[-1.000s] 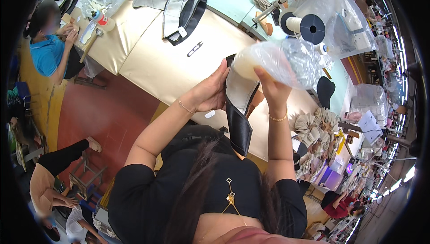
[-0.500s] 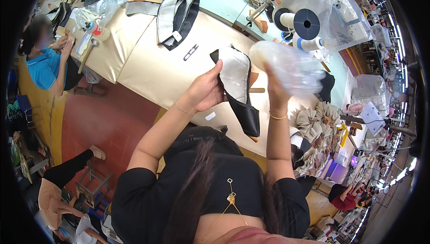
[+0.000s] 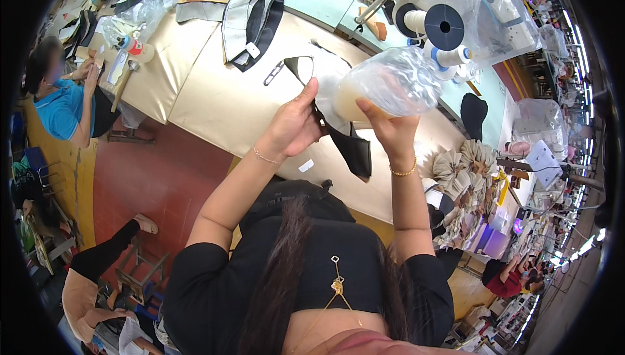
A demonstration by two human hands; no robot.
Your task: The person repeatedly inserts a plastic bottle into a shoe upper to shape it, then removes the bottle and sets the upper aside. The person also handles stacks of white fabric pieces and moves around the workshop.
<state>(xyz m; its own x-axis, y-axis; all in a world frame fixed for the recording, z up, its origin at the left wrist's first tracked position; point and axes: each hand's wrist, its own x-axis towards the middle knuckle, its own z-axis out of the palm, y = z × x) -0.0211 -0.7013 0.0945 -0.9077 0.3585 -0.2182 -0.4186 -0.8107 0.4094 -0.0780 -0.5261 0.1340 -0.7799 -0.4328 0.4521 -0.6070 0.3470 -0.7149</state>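
My left hand [image 3: 298,120] grips a black shoe upper piece [image 3: 352,154] with a pale lining, its thumb along the edge. The piece is tilted, with its black pointed end toward me. In my right hand [image 3: 394,131] is a clear plastic bottle [image 3: 394,81], tipped on its side, with cloudy pale liquid at its left end. That end overlaps the lining in view, so I cannot tell whether they touch. Beyond my left hand, thread snips [image 3: 274,73] lie on the table [image 3: 215,98]. A small white tag [image 3: 306,165] lies close to my left wrist.
Black and grey upper pieces [image 3: 250,23] lie at the far side. Thread cones [image 3: 444,27] and a plastic-covered machine [image 3: 495,16] stand at the far right. Bundled beige pieces [image 3: 456,169] are piled right of my forearm. A co-worker in blue [image 3: 62,107] sits at the left.
The bottle has moved left over the upper piece and tipped, its liquid now gathered at the left end. My left hand has turned the piece, so less of the lining shows.
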